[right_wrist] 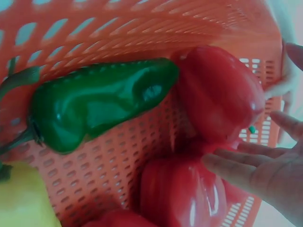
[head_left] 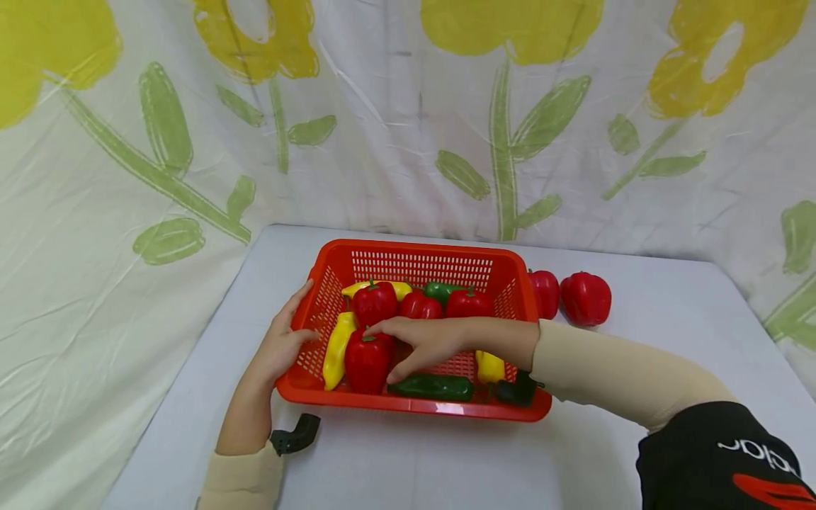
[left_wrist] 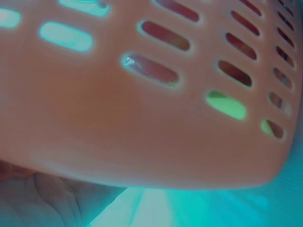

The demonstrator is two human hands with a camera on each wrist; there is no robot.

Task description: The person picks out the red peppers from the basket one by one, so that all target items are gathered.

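A red plastic basket (head_left: 440, 406) with slotted walls holds several red bell peppers, plus green and yellow peppers. My left hand (head_left: 277, 347) grips its left side, thumb over the rim and fingers along the outer wall. Inside the basket, my right hand (head_left: 430, 338) reaches leftward with spread fingers, right at a red bell pepper (head_left: 367, 365) in the front left. Those fingers are nearly straight in the right wrist view, near the red peppers. A long green pepper (head_left: 433, 387) lies along the front wall below the right hand; a yellow pepper (head_left: 339, 352) leans by the left wall.
Two red bell peppers, one of them nearer the right edge (head_left: 585, 299), lie on the white table (head_left: 395, 467) just outside the basket's right wall. Behind the table hangs a white cloth (head_left: 382, 170) with painted yellow flowers. The right forearm crosses the basket's right rim.
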